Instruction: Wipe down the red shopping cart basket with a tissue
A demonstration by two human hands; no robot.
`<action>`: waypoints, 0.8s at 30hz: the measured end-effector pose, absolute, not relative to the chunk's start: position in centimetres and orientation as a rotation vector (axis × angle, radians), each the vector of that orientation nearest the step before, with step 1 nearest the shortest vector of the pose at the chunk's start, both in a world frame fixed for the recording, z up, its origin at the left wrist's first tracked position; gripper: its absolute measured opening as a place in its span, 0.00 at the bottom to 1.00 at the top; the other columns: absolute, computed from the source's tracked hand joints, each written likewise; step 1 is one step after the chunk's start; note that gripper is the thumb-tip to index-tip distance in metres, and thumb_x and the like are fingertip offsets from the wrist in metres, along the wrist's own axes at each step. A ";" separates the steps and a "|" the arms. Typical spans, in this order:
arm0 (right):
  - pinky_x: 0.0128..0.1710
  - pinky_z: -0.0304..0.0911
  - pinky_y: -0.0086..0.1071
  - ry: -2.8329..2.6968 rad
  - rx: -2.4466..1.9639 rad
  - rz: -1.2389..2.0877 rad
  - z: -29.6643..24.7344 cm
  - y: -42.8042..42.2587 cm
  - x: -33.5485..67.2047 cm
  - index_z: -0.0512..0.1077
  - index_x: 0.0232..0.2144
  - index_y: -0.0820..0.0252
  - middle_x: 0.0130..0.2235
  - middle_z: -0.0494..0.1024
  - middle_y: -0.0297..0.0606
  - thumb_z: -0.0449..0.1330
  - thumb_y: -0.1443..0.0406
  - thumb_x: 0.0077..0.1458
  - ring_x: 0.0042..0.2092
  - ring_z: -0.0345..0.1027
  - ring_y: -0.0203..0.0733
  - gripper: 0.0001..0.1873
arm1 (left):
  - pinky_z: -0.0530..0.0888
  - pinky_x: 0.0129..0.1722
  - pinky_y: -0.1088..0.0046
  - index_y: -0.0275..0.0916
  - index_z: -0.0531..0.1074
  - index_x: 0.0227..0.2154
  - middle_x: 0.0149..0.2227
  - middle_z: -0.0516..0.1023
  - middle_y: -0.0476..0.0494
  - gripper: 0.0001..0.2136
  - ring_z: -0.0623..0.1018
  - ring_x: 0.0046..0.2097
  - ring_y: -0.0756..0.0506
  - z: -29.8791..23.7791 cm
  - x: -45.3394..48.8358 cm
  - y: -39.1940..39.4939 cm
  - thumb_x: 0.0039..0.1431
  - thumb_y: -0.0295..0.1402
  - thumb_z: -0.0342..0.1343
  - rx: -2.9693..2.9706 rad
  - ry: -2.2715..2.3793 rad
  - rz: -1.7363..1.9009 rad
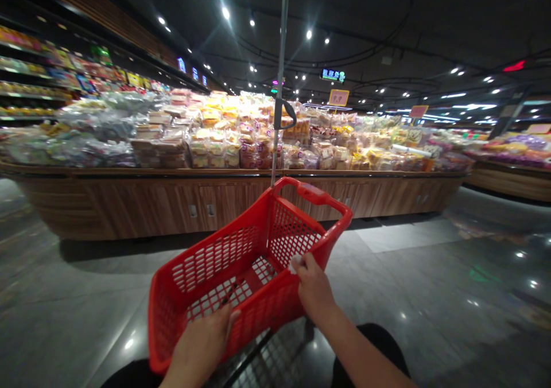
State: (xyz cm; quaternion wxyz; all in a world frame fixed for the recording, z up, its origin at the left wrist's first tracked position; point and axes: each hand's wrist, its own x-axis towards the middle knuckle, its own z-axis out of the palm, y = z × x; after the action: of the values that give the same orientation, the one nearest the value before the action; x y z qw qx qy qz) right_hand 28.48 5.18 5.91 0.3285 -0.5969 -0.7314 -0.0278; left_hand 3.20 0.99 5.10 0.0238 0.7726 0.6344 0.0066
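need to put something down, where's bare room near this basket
The red basket's mesh floor is open between its walls, your left hand and right hand. Grey floor lies open up to the wooden counter. Crowded: the counter top, piled with packaged baked goods.

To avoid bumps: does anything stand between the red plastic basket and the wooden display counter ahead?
Nothing visible does: only polished grey floor lies between the red plastic basket and the wooden display counter.

Red plastic shopping basket [215, 256], latticed with small square holes; brown wood-grain display counter [142, 210]; glossy dark grey floor tiles [64, 319].
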 end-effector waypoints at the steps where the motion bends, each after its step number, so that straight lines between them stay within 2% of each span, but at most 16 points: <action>1: 0.37 0.60 0.28 -1.930 -1.555 -0.072 6.1 5.0 28.5 0.73 0.43 0.54 0.39 0.70 0.39 0.48 0.78 0.52 0.37 0.66 0.40 0.23 | 0.72 0.35 0.64 0.40 0.69 0.42 0.34 0.81 0.40 0.20 0.80 0.38 0.39 5.3 3.1 0.9 0.66 0.39 0.31 2.383 1.973 0.009; 5: 0.36 0.60 0.27 -1.811 -1.682 -0.125 8.3 5.6 31.4 0.76 0.41 0.55 0.41 0.70 0.40 0.48 0.78 0.53 0.38 0.67 0.39 0.22 | 0.72 0.36 0.63 0.41 0.70 0.39 0.33 0.81 0.41 0.21 0.80 0.38 0.39 5.7 2.4 0.7 0.65 0.39 0.30 2.337 1.985 -0.011; 8: 0.35 0.60 0.27 -1.679 -1.797 -0.204 9.9 6.5 33.7 0.75 0.44 0.56 0.42 0.69 0.40 0.49 0.76 0.54 0.39 0.67 0.39 0.22 | 0.72 0.36 0.62 0.40 0.69 0.38 0.33 0.81 0.40 0.22 0.80 0.38 0.38 5.5 1.8 0.9 0.65 0.40 0.29 2.336 1.955 0.003; 12: 0.34 0.60 0.26 -1.712 -1.811 -0.218 9.3 6.0 32.4 0.73 0.46 0.56 0.42 0.69 0.40 0.48 0.77 0.54 0.38 0.67 0.38 0.23 | 0.72 0.37 0.61 0.40 0.69 0.38 0.34 0.80 0.40 0.23 0.80 0.39 0.38 4.6 1.0 1.3 0.65 0.41 0.28 2.364 1.924 0.033; 17: 0.38 0.61 0.26 -1.914 -1.626 -0.152 8.1 4.8 30.1 0.73 0.46 0.55 0.42 0.70 0.39 0.48 0.78 0.52 0.39 0.68 0.38 0.24 | 0.72 0.36 0.61 0.41 0.69 0.38 0.33 0.81 0.41 0.24 0.80 0.38 0.38 4.0 0.2 1.9 0.65 0.42 0.27 2.374 1.928 0.060; 21: 0.35 0.61 0.26 -1.763 -1.741 -0.188 9.5 5.6 32.5 0.75 0.43 0.54 0.40 0.69 0.38 0.49 0.77 0.53 0.38 0.67 0.38 0.22 | 0.71 0.37 0.64 0.42 0.70 0.40 0.34 0.80 0.41 0.24 0.80 0.39 0.39 3.9 -0.9 2.2 0.65 0.44 0.28 2.401 1.932 0.064; 24: 0.33 0.60 0.26 -1.695 -1.786 -0.235 9.9 6.1 33.6 0.74 0.45 0.54 0.41 0.68 0.38 0.50 0.76 0.54 0.37 0.67 0.37 0.22 | 0.70 0.37 0.66 0.43 0.71 0.39 0.34 0.80 0.43 0.24 0.79 0.39 0.41 4.1 -1.9 2.4 0.64 0.45 0.29 2.387 1.904 0.104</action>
State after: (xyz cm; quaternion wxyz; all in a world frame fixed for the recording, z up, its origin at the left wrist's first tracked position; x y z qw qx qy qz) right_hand 33.57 6.14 9.94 0.3280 -0.6821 -0.6473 -0.0899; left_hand -1.89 2.44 4.08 0.0432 0.7806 0.6226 0.0340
